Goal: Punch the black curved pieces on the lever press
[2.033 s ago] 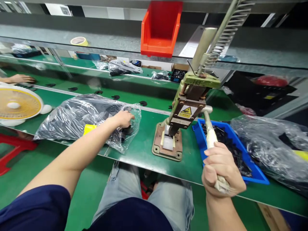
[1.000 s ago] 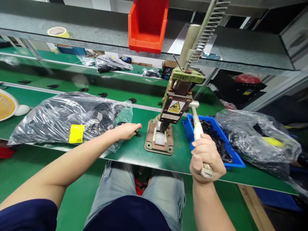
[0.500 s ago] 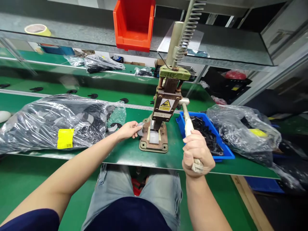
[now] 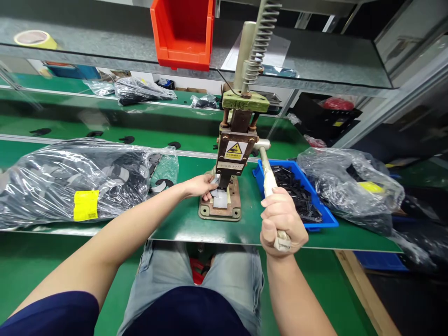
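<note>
At the middle of the bench stands a hand press [image 4: 234,149] with a spring on top and a yellow warning label. My right hand [image 4: 283,219] is wrapped round its lever [image 4: 269,179], which slants down toward me. My left hand [image 4: 203,186] pinches a thin grey flat piece [image 4: 214,187] at the press base [image 4: 219,213], beside the ram. Under the ram lies a pale plate [image 4: 220,199]. Fingers partly cover the grey piece, and I cannot tell whether it touches the plate.
Left of the press lies a clear plastic bag [image 4: 115,182] of dark and grey curved pieces. A blue tray [image 4: 324,210] of black parts stands at the right, beside another plastic bag [image 4: 353,186]. An orange bin [image 4: 184,56] sits on the shelf above. Black curved pieces [image 4: 126,139] lie behind.
My left hand has moved right with the grey piece, from the edge of the press base to beside the ram. My right hand stays on the lever. The whole view has shifted slightly.
</note>
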A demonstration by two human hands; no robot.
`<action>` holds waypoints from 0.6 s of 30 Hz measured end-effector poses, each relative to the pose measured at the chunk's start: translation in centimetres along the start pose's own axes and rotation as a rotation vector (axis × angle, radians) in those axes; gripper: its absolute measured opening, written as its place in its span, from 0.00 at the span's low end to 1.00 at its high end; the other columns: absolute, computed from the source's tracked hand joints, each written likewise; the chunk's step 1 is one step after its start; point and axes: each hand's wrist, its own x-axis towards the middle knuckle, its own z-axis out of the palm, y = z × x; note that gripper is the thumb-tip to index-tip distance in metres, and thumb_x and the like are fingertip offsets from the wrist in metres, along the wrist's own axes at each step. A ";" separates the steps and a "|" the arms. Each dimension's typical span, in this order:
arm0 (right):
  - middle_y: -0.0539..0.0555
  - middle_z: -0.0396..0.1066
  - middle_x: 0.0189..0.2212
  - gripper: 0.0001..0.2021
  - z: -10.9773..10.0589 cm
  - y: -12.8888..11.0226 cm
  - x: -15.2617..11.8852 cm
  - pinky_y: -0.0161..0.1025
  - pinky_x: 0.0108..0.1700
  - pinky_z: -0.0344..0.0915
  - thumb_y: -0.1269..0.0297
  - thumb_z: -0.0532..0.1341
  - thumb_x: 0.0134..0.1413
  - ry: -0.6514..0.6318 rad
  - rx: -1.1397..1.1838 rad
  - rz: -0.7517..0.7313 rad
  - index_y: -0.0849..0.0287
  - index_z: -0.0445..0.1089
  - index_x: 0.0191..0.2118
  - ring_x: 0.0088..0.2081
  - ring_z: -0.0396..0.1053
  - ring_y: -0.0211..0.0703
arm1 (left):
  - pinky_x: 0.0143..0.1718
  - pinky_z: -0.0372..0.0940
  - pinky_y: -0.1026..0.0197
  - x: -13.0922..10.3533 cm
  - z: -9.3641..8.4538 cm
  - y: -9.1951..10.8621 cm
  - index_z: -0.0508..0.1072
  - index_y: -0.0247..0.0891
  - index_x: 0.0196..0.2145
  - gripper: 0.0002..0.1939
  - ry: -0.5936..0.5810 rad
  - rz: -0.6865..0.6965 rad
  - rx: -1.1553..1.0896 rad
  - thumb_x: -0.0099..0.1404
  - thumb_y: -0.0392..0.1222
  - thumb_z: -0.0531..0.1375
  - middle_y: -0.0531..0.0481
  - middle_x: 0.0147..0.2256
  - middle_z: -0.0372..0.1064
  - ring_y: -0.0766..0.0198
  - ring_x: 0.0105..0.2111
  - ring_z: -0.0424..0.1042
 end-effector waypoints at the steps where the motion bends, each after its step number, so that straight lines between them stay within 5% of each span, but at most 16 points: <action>1: 0.47 0.68 0.22 0.11 0.1 0.0 0.0 0.63 0.55 0.73 0.67 0.63 0.58 0.011 0.001 0.002 0.55 0.66 0.25 0.32 0.74 0.44 | 0.20 0.65 0.70 0.1 0.0 0.2 0.68 0.37 0.47 0.13 -0.003 -0.016 0.017 0.73 0.46 0.65 0.57 0.21 0.69 0.69 0.18 0.71; 11: 0.47 0.68 0.22 0.12 0.0 0.0 0.0 0.63 0.53 0.73 0.67 0.63 0.59 0.021 0.001 0.004 0.54 0.66 0.24 0.31 0.74 0.45 | 0.18 0.61 0.68 0.4 0.7 2.0 0.71 0.37 0.55 0.18 0.056 -0.180 0.112 0.71 0.43 0.66 0.56 0.17 0.66 0.66 0.14 0.67; 18: 0.47 0.69 0.23 0.10 -0.5 0.0 0.1 0.63 0.55 0.72 0.71 0.63 0.56 -0.051 0.003 -0.013 0.55 0.66 0.25 0.34 0.75 0.45 | 0.17 0.60 0.69 0.1 1.0 2.3 0.72 0.38 0.50 0.13 0.095 -0.203 0.059 0.70 0.41 0.66 0.58 0.16 0.64 0.68 0.14 0.65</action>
